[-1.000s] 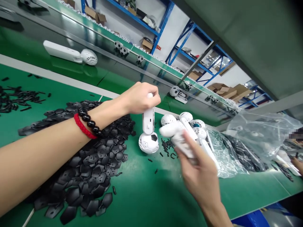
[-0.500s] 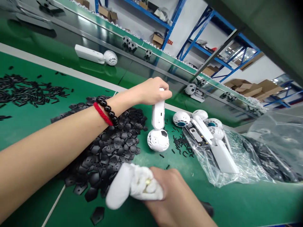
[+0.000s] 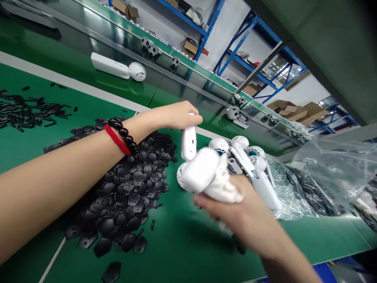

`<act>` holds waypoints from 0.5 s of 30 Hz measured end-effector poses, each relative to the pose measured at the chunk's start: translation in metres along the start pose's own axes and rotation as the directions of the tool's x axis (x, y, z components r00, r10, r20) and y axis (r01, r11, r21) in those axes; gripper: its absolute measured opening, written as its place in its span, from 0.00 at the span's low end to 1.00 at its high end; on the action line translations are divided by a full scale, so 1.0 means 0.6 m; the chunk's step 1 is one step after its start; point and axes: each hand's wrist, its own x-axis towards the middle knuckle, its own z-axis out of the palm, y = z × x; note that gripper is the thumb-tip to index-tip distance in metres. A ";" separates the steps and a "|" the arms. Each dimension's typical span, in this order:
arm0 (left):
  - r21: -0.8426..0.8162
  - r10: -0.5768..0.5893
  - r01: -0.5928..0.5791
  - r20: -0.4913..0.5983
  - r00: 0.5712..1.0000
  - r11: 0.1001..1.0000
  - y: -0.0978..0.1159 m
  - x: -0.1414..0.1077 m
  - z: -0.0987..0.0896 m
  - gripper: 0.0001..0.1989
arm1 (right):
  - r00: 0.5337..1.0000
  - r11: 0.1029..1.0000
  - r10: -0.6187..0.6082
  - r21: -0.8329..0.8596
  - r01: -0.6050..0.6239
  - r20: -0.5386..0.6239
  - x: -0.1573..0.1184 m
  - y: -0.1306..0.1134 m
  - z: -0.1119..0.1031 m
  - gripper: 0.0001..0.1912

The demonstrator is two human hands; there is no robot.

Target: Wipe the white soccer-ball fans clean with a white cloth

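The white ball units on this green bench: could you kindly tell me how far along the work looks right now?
Done: a white handle joined to a perforated ball lies on the far belt. In hand: the left hand grips a white handle upright, and the right hand holds a white cloth bundle. Left: a heap of black pentagonal patches and bare white balls beside a plastic bag.

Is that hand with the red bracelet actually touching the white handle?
Touching. The head view shows the left hand curled over the top of the white handle.

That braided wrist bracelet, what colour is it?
The braided bracelet is red, clearest in the head view.
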 end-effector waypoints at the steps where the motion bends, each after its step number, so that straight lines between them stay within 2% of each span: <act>1: 0.020 -0.022 0.022 0.029 0.999 1.000 -0.004 0.002 0.002 0.11 | 0.999 0.999 0.038 0.008 -0.038 0.007 0.006 -0.002 -0.023 0.11; 4: 0.108 -0.117 0.108 0.083 0.990 0.988 -0.012 0.006 0.013 0.16 | 0.994 0.994 0.085 -0.074 -0.080 0.068 0.027 0.006 -0.070 0.09; 8: 0.206 -0.144 0.111 0.154 0.977 0.972 -0.016 0.008 0.033 0.25 | 0.968 0.985 0.135 -0.134 -0.108 0.211 0.051 0.017 -0.081 0.10; 11: 0.233 -0.130 0.083 0.194 0.972 0.969 -0.017 0.012 0.043 0.23 | 0.959 0.978 0.161 -0.169 -0.123 0.234 0.066 0.018 -0.080 0.12; 15: 0.235 -0.118 0.063 0.228 0.966 0.970 -0.020 0.020 0.048 0.19 | 0.953 0.991 0.101 -0.117 -0.070 0.284 0.084 0.021 -0.089 0.12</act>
